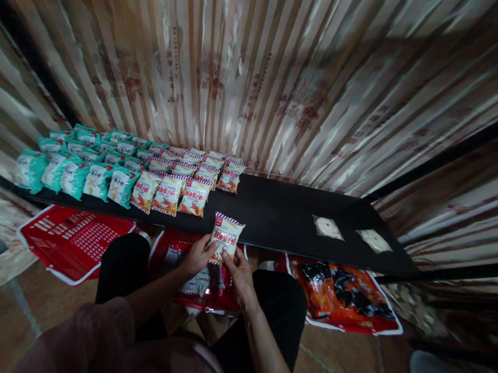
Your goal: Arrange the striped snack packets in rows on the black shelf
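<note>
Between both hands I hold a cream snack bag [227, 234] with red lettering and striped ends, upright at the front edge of a black shelf [273, 211]. My left hand [199, 257] grips its lower left side. My right hand [239, 271] pinches its lower right side. To the left of the held bag, matching cream snack bags [193, 198] stand in rows on the shelf. Farther left are rows of teal snack bags [122, 186] with white fronts.
Two flat clear packets [328, 227] with pale round contents lie on the shelf's right part. Below are a red basket [97, 255], another basket with bags [180, 239] between my knees, and one holding orange and black packages [344, 294]. A striped curtain [250, 66] hangs behind.
</note>
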The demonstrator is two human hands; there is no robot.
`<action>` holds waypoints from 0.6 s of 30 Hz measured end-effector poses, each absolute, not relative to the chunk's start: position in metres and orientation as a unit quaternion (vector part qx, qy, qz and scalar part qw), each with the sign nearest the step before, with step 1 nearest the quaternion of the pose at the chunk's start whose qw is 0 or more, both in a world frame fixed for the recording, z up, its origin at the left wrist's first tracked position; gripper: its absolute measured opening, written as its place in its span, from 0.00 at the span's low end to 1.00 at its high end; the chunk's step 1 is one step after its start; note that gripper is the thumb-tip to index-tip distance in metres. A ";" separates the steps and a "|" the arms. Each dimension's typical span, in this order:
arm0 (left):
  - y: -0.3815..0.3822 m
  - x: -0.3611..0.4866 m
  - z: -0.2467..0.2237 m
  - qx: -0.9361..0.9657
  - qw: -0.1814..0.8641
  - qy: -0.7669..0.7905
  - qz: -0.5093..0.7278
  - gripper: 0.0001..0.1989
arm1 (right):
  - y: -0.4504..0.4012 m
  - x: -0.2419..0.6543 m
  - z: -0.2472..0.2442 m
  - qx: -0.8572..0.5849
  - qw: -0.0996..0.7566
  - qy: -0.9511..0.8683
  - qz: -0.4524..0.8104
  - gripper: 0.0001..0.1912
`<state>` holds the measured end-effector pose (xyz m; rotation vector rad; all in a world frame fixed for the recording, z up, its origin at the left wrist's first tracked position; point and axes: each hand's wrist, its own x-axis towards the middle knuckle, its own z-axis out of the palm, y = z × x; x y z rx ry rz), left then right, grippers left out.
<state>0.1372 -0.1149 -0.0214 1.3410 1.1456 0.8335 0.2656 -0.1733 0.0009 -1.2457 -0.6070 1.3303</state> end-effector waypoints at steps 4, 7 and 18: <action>-0.107 0.142 -0.016 0.574 0.539 0.494 0.367 0.17 | -0.165 0.271 0.014 -0.546 0.560 -0.281 0.556 0.26; -0.104 0.145 -0.013 0.574 0.530 0.503 0.370 0.17 | -0.157 0.277 0.018 -0.579 0.537 -0.312 0.529 0.25; -0.084 0.158 0.001 0.675 0.353 0.552 0.339 0.15 | -0.127 0.295 0.007 -0.621 0.511 -0.367 0.468 0.27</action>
